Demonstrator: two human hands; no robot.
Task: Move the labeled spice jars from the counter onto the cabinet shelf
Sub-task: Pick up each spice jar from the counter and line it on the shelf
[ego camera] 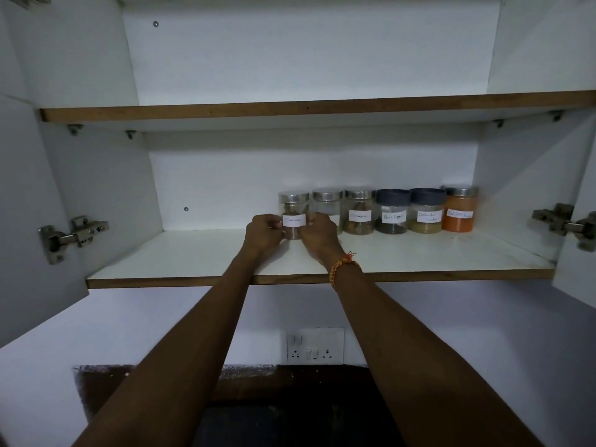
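On the lower cabinet shelf, the left hand and right hand both clasp a steel-lidded jar at the row's left end, covering its base; brown pieces inside, label seemingly "Cinnamon". Next jar is half hidden, label unseen. Rightward: another cinnamon jar, "Black Pepper", a coriander jar, then orange powder, label unreadable
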